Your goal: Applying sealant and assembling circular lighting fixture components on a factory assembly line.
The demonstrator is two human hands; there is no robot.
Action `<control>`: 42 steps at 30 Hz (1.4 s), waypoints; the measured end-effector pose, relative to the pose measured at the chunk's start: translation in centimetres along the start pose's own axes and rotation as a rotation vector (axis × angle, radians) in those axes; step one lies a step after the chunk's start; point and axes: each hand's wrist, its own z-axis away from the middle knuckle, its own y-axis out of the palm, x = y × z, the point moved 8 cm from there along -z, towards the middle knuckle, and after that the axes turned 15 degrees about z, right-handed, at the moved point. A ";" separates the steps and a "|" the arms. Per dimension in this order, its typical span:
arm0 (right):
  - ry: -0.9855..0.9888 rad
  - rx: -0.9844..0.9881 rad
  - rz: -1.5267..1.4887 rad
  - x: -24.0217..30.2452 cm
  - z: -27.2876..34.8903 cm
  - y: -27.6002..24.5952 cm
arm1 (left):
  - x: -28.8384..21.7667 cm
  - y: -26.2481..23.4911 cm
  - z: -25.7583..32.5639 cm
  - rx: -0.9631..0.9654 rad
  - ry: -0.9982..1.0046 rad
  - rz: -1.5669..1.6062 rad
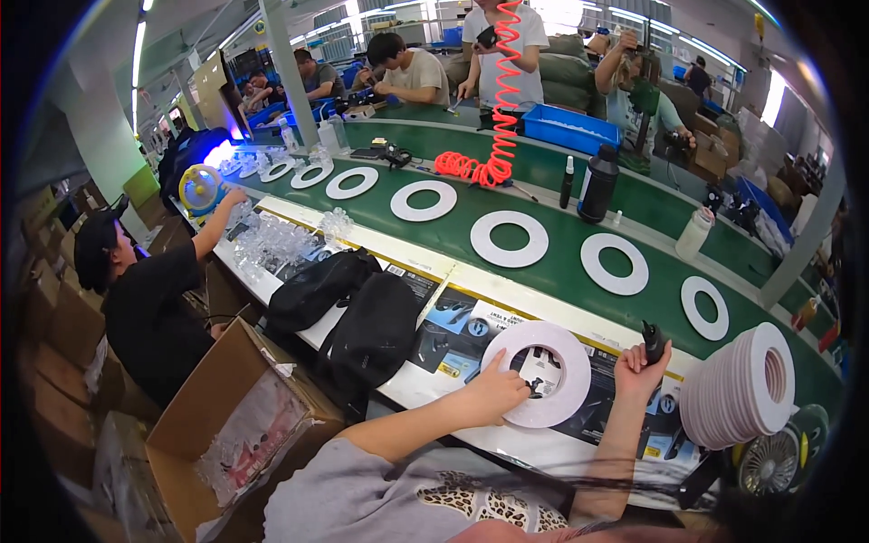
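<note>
We saw the green conveyor belt [552, 195] curving across the bench with a row of flat white rings on it, and at our right a stack of white rings [738, 389] leaning on edge. On the near ledge, over dark printed sheets [453, 330], lay the white ring [540, 373] we were working on. It rested nearly flat, its open face turned up toward us and tipped a little away; being round, it had no long axis, only a wide central hole. We judged it light, thin and fairly stiff, a smooth part that could flex or mark if pinched hard, best taken by the rim or the inner edge with fingertips on both faces.

Our left hand [501, 389] lay on the ring's lower left, fingers curled and pinching at the inner edge, where a small dark piece [536, 387] showed. Our right hand [641, 369] was just beside the ring's right rim, closed around a small black tool [652, 341] held upright.
</note>
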 end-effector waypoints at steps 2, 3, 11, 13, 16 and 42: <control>-0.001 -0.013 0.011 -0.1 -0.2 -0.1 | 0.7 0.5 0.2 0.004 -0.022 0.060; 0.006 -0.010 0.009 -0.4 -0.4 0.0 | 0.6 0.2 0.2 0.125 -0.072 0.098; 0.023 -0.002 0.003 -0.8 -0.6 0.2 | 2.1 -2.9 0.4 -0.126 -0.032 0.273; 0.015 0.001 0.012 -0.4 -0.6 -0.1 | 2.6 -5.2 0.7 -0.360 0.004 0.319; 0.001 -0.002 0.018 0.2 -1.0 -0.7 | 8.5 -8.9 0.9 -0.542 -0.307 0.390; 0.115 0.000 0.061 -2.9 -0.7 0.8 | 23.7 -21.5 -2.3 -1.174 -0.056 0.949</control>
